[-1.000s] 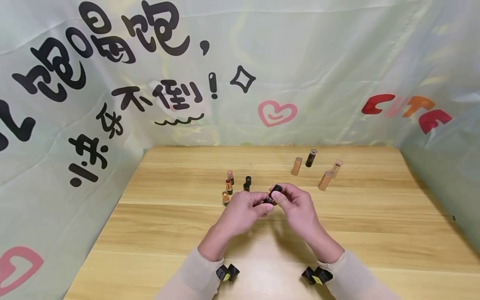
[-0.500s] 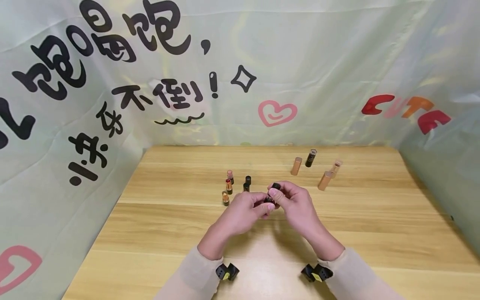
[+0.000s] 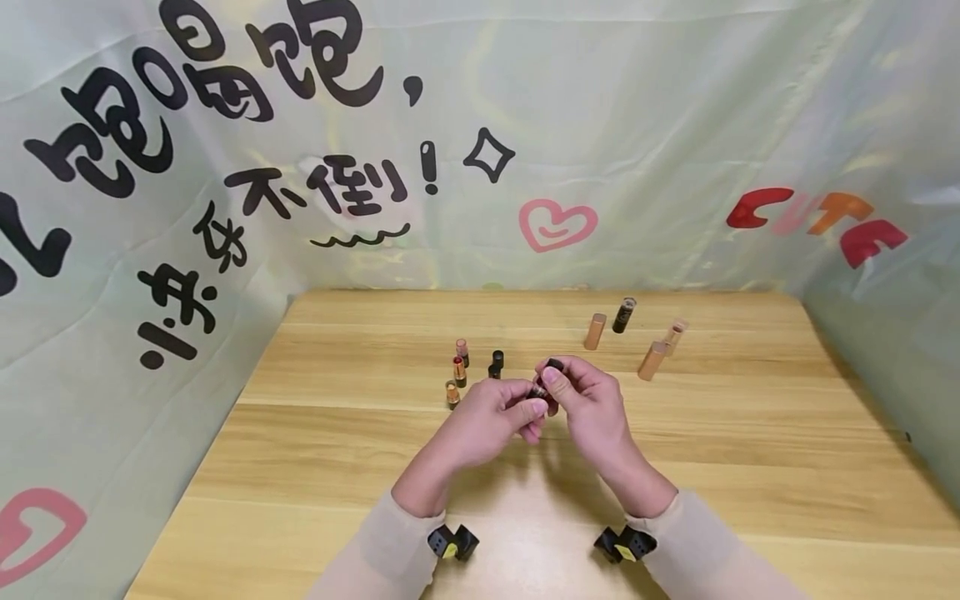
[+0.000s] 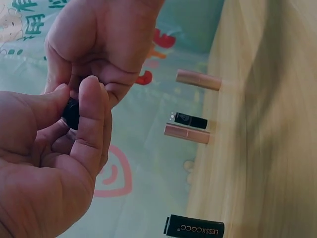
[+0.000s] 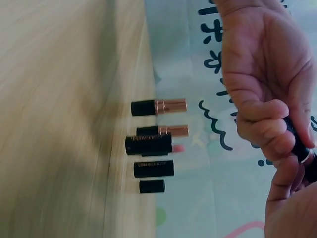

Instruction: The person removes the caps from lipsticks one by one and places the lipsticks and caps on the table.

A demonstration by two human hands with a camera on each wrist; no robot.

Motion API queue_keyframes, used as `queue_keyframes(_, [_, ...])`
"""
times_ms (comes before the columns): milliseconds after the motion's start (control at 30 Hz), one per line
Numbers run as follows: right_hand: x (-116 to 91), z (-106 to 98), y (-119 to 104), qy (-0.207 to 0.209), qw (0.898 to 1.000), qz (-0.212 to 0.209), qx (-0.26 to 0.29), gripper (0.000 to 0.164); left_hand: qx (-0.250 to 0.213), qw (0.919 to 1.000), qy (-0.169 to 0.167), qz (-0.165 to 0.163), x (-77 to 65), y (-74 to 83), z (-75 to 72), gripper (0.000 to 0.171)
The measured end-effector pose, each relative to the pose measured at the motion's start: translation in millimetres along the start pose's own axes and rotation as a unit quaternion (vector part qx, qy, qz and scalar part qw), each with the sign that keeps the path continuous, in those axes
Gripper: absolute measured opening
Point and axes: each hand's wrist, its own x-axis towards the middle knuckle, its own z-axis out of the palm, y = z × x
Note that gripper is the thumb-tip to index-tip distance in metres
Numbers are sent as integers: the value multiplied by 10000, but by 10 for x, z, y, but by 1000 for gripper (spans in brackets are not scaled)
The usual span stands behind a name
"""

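Note:
Between both hands, over the middle of the table, is a black lipstick (image 3: 554,364). My left hand (image 3: 491,419) pinches its lower part, thumb on the near side. My right hand (image 3: 596,400) grips the upper end between thumb and fingers. In the right wrist view a pale ring shows on the black lipstick (image 5: 298,148) where the fingertips of both hands meet. The left wrist view shows only a short dark piece of the lipstick (image 4: 73,114) among the fingers. Fingers cover much of it, so I cannot tell whether cap and base are apart.
Left of the hands stand uncapped lipsticks: pink-tipped (image 3: 462,350), red-tipped (image 3: 459,372) and gold (image 3: 452,395). Black caps (image 3: 497,359) stand beside them. At the back right are rose-gold tubes (image 3: 595,332), (image 3: 652,362) and a black tube with clear top (image 3: 624,316). A printed cloth (image 3: 637,125) hangs behind.
My right hand has moved slightly up and away, taking the upper end of the lipstick with it. My left hand has stayed nearly in place. The standing tubes look unchanged.

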Motion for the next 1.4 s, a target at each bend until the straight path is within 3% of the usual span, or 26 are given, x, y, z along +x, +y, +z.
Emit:
queue_keyframes(100, [3,27,-19,103,9998,141,123,25,-23,10000,62,-36,-4,5,3,21])
queue_keyframes(333, [-29,101,-11,530,9975,-224,-399,24,449,9987,248,54,-6,40,26,22])
queue_keyframes(467, [-11,106,-20,584,9982,145,-86,29,254,9994,240,5,-14,64,28,21])
queue_keyframes(733, [45,47,13,84,9998,98,183,28,638,9974,320,-31,2,72,-11,19])
queue_keyframes(867, [67,41,2,-35,9982,257,550,34,447,9982,400,-44,6,52,-28,17])
queue_keyframes(1200, [57,126,-110,501,9961,333,652,31,52,9988,452,157,-9,86,9,17])
queue_keyframes(1300, [85,101,-113,260,9992,195,221,30,9,9990,399,212,-2,77,-12,18])
queue_keyframes(1400, [144,28,-117,-383,9988,-95,-304,25,-96,9994,210,253,-5,47,-62,22])
